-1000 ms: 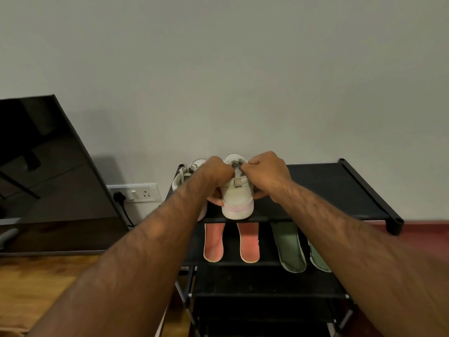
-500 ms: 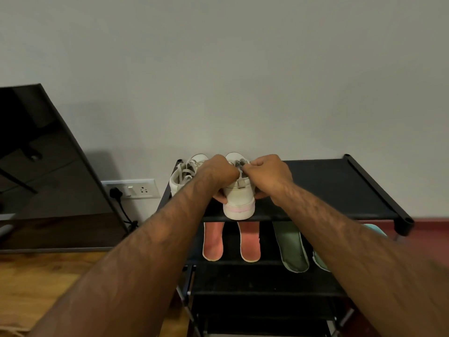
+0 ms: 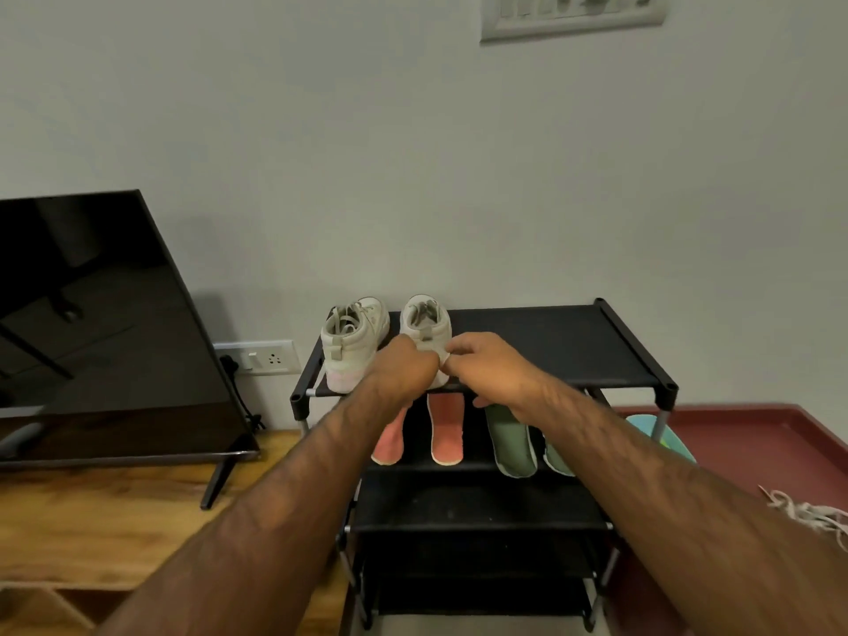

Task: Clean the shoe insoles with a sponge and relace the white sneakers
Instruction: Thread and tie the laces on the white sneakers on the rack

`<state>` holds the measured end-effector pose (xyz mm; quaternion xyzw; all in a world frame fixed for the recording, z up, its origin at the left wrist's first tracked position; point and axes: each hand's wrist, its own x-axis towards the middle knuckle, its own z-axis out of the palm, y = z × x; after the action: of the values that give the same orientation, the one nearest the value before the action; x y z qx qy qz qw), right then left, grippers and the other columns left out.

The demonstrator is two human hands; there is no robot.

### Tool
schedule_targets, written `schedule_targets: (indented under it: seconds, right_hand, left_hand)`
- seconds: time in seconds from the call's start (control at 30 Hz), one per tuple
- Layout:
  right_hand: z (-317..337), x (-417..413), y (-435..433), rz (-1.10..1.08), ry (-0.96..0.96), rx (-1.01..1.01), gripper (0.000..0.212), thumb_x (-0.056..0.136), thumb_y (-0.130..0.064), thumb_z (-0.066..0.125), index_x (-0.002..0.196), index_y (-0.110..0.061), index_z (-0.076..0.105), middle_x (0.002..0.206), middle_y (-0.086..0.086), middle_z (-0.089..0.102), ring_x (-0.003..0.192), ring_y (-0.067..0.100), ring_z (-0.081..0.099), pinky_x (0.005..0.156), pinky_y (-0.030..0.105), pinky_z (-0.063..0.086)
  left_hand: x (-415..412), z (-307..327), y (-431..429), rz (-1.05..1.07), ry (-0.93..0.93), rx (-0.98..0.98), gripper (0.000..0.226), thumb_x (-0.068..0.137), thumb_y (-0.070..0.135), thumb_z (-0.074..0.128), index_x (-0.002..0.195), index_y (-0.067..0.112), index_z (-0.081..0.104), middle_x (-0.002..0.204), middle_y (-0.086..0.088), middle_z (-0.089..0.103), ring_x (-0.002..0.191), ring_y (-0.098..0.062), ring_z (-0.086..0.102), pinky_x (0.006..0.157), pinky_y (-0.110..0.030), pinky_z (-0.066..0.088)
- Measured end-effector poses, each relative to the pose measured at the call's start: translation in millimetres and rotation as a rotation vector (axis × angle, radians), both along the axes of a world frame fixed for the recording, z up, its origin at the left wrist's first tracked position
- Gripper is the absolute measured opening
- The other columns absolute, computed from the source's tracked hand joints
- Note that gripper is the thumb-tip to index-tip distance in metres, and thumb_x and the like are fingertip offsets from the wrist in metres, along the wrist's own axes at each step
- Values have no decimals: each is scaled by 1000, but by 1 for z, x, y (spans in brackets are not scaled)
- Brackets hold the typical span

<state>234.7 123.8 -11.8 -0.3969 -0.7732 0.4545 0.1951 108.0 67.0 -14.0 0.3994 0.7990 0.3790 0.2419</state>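
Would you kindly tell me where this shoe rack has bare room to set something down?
Free: the top shelf from the right sneaker to the right rail; the third shelf, below the insoles. Crowded: the top shelf's left end, with the left sneaker, left hand and right hand; the insoles' shelf.

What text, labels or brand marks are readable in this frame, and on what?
No text can be read.
Sneakers: no legible brand mark.
TV: no logo shows.
Wall socket: any markings too small to read.
Switch panel: blurred, nothing legible.
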Motion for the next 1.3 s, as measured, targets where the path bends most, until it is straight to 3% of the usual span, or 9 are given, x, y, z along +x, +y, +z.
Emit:
schedule_targets:
  seconds: [0.1, 0.2, 0.37, 0.57, 0.77, 0.87, 1.03, 1.2, 1.3]
  right_hand:
    - [-8, 25, -27, 34, -18, 13, 28, 92, -13, 57, 116, -8, 69, 118, 16, 70, 112, 34, 65, 94, 55, 54]
    - [-28, 54, -54, 60, -25, -24, 22, 95, -15, 59, 110, -21, 74, 115, 8, 74, 112, 28, 67, 93, 53, 56]
    - [-85, 96, -85, 113, -68, -90, 18, 96, -17, 63, 106, -24, 75, 113, 6, 74, 112, 31, 67, 91, 55, 56]
    - [-167, 136, -119, 93, -100, -208, 20, 94, -13, 64, 103, -26, 76, 105, 9, 75, 94, 22, 71, 72, 34, 54]
    - [-239, 168, -137, 82, -147, -282, 23, 92, -7, 66, 103, -24, 78, 100, -4, 76, 96, 10, 71, 85, 28, 59]
    - [-271, 183, -143, 48, -193, -328, 24, 92, -5, 63, 105, -20, 77, 101, -4, 76, 88, 6, 69, 67, 15, 50]
    - [-323, 201, -139, -29, -246, -386, 22, 90, -2, 65, 104, -14, 77, 95, -1, 75, 77, 6, 66, 54, 9, 43]
    - [-362, 214, -133, -70, -300, -467, 16, 91, -7, 68, 96, -18, 77, 92, -5, 75, 88, 9, 70, 72, 14, 51]
    - [-383, 219, -132, -72, -334, -508, 24, 87, 2, 67, 84, -20, 77, 79, -7, 73, 76, 7, 69, 63, 11, 47]
  left_hand:
    - [26, -17, -27, -29, -17, -11, 22, 95, 16, 51, 116, 10, 55, 99, -7, 61, 84, -21, 60, 74, -40, 58]
    - [51, -38, -54, -89, -55, -68, 18, 97, 14, 51, 113, 11, 60, 99, -8, 64, 89, -22, 62, 88, -47, 61]
    - [89, -94, -91, -141, -73, -131, 14, 97, 14, 50, 106, 17, 60, 96, -7, 66, 87, -23, 67, 76, -48, 62]
    - [132, -170, -129, -142, -119, -259, 16, 96, 17, 50, 107, 17, 62, 98, -9, 68, 92, -26, 69, 79, -47, 64]
    - [165, -234, -150, -193, -228, -351, 20, 104, 20, 46, 116, 18, 62, 109, -5, 65, 99, -21, 67, 84, -41, 63]
    - [183, -261, -149, -214, -254, -387, 25, 105, 28, 48, 119, 13, 62, 110, -10, 67, 102, -28, 69, 87, -48, 62]
    - [205, -301, -144, -214, -356, -472, 29, 105, 26, 46, 122, 11, 63, 116, -15, 68, 104, -30, 69, 82, -43, 64]
    - [216, -335, -137, -230, -423, -557, 32, 106, 30, 47, 120, 9, 66, 116, -14, 71, 103, -30, 71, 89, -45, 62]
    - [220, -349, -133, -238, -464, -612, 34, 105, 32, 50, 117, 5, 66, 114, -18, 72, 104, -34, 71, 87, -45, 60]
